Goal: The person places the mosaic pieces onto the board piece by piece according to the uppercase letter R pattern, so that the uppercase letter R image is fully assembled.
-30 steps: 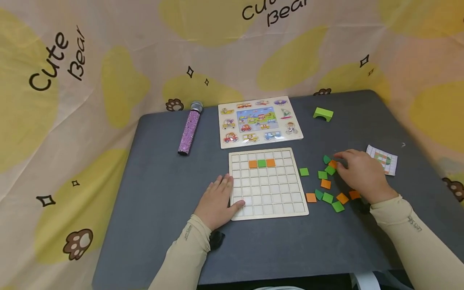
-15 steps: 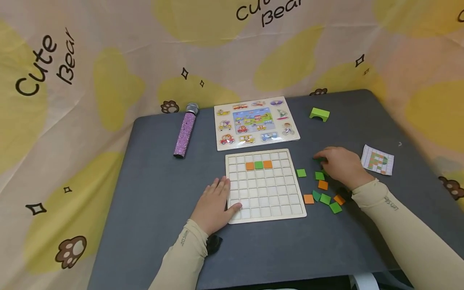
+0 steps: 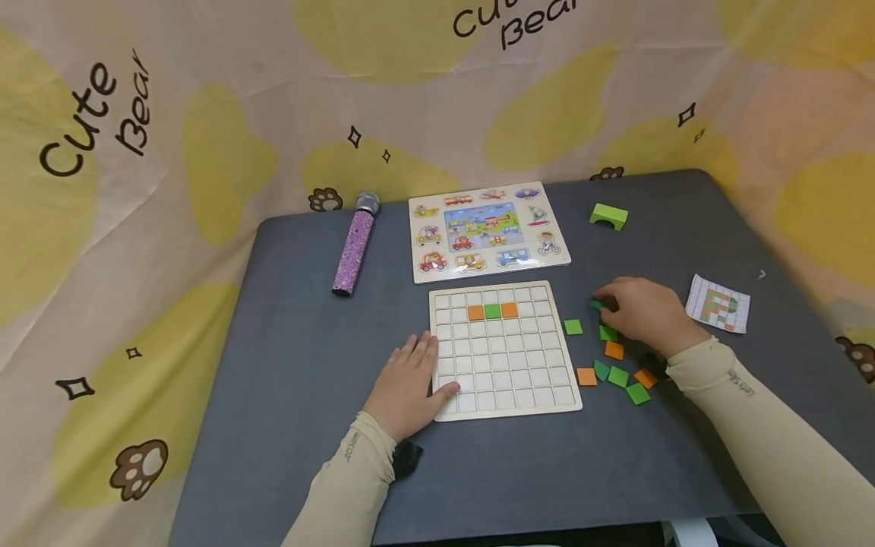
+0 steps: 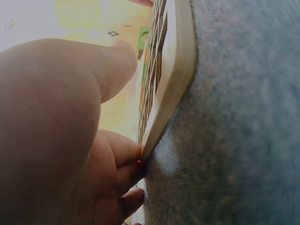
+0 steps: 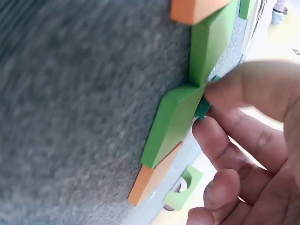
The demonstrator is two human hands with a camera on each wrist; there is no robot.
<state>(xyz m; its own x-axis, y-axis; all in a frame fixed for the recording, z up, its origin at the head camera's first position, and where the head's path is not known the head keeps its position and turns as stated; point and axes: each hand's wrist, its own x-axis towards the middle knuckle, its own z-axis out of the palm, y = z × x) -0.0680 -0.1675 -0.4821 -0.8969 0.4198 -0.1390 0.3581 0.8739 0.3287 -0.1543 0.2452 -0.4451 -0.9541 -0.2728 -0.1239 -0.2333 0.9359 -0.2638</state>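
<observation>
In the head view my left hand (image 3: 403, 386) rests with straight fingers along the left edge of the white gridded board (image 3: 506, 380), thumb over its surface. An orange, a green and another orange tile sit side by side in an upper row. My right hand (image 3: 645, 315) is at the loose tiles right of the board. Its thumb and forefinger pinch a dark green curved-edge tile (image 5: 203, 107), seen partly between the fingertips in the right wrist view. Bright green tiles (image 5: 173, 119) and an orange tile (image 5: 152, 176) lie close by; the hand hides some tiles from above.
Behind the board lies a picture puzzle (image 3: 488, 264) with vehicles, a glittery purple microphone (image 3: 353, 251) to its left. A green arch block (image 3: 608, 216) stands at the back right. A patterned card (image 3: 718, 304) lies beyond the right hand. Patterned cloth hangs behind the table.
My right hand has moved left, away from the card, onto the dark green tile and closed thumb and forefinger on it. My left hand stays at the board's edge.
</observation>
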